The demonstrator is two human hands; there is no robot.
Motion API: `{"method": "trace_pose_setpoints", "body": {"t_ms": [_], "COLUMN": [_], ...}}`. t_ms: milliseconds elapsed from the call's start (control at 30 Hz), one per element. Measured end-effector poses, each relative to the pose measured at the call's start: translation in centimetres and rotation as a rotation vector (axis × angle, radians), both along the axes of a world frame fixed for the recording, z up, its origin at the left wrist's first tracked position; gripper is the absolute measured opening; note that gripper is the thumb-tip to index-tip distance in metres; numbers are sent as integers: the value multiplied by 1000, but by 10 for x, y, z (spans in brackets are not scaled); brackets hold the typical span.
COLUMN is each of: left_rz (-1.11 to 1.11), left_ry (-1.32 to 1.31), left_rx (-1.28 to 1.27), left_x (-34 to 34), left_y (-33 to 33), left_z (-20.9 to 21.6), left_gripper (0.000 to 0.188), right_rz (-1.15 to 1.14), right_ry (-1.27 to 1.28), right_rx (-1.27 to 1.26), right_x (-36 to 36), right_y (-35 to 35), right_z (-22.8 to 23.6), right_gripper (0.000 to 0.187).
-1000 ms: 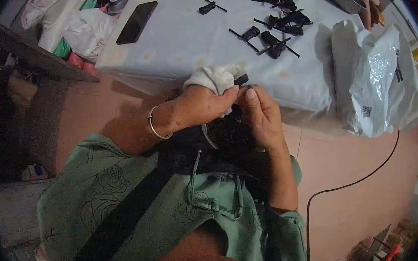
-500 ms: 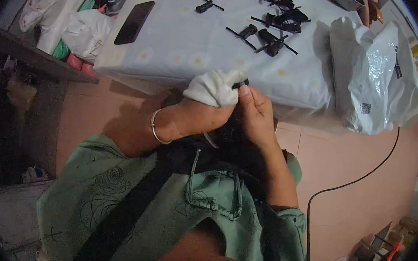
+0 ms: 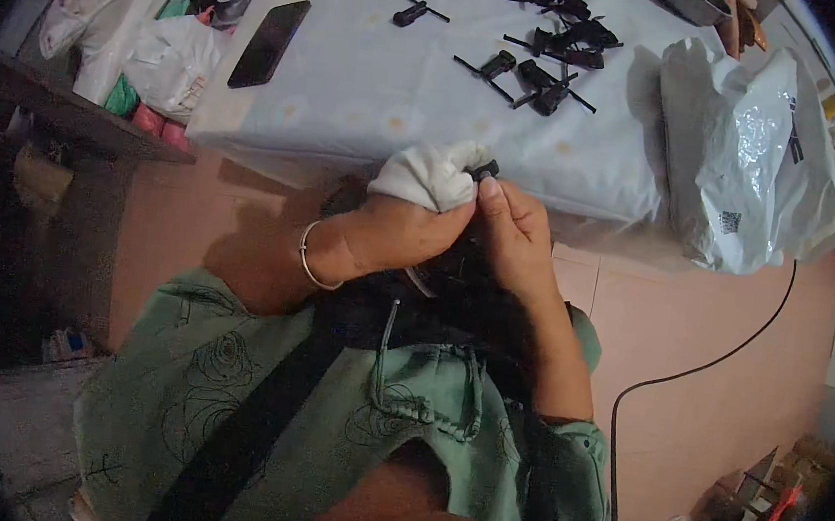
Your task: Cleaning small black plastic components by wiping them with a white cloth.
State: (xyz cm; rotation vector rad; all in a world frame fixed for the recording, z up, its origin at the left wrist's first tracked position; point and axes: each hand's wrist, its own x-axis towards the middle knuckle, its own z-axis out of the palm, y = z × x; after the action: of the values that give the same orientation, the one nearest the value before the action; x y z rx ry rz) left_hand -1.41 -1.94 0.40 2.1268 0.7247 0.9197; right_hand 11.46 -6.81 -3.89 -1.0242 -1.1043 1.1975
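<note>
Just off the table's near edge, my two hands meet around a small black plastic part (image 3: pixel 486 172), whose exact kind is mostly hidden. White cloth (image 3: pixel 426 174) covers the fingers of my left hand (image 3: pixel 395 230); whether it is a glove or a loose rag I cannot tell. From the cloth's right end the black part sticks out, gripped there by the left hand. My right hand (image 3: pixel 518 235) is closed, pinching the same part between thumb and fingers. Farther off on the table lie similar black plastic pieces with thin rods (image 3: pixel 547 84), several of them in a loose pile.
A pale flowered cloth covers the table (image 3: pixel 354 84). On its left lies a dark phone (image 3: pixel 269 43); at the right edge stands a white plastic bag (image 3: pixel 724 159). A metal bowl (image 3: pixel 698 4) sits far right, beside another person's hand (image 3: pixel 731 30). A black cable (image 3: pixel 699 368) crosses the floor.
Both hands stay almost in place. My right thumb has shifted slightly down along the black part, and a bit more of it shows. The view has tilted a little.
</note>
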Motion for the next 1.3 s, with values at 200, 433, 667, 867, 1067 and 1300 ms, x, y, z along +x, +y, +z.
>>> {"method": "trace_pose_setpoints", "body": {"t_ms": [200, 433, 667, 867, 1067, 1300], "left_rz": [19, 12, 20, 88, 48, 91], "left_ry": [146, 29, 81, -2, 42, 61], "left_rx": [432, 43, -514, -153, -252, 267], "left_x": [6, -2, -8, -5, -3, 0], "left_y": [3, 7, 7, 7, -1, 2], "left_z": [1, -3, 17, -13, 0, -2], "left_gripper": [13, 11, 23, 16, 18, 11], "right_rz": [-114, -158, 46, 7, -26, -69], "right_ry": [28, -130, -54, -50, -7, 45], "right_rx": [41, 51, 30, 48, -22, 3], "right_x": [-10, -7, 6, 2, -1, -10], "right_y": [4, 5, -2, 0, 0, 4], "right_z": [-11, -15, 2, -3, -3, -5], "right_gripper": [32, 30, 29, 28, 29, 27]}}
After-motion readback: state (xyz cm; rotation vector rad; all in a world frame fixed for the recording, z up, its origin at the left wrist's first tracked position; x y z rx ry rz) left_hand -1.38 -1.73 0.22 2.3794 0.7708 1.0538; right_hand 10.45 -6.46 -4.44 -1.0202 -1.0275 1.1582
